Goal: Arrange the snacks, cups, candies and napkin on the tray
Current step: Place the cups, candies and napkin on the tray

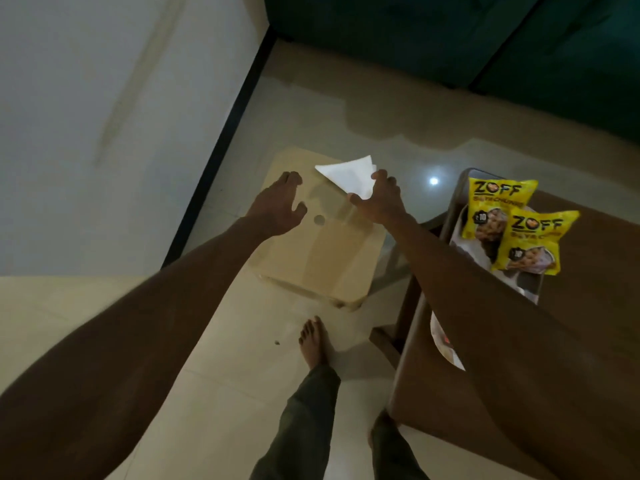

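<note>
The right hand is pinching a white folded napkin between thumb and fingers, its grip closed on the lower corner, above the far edge of a pale stool. The left hand is hovering at the napkin's 9 o'clock, fingers spread, grip open and holding nothing. Two yellow snack packs are lying overlapped on a tray at the napkin's 3 o'clock, on the brown worktop.
</note>
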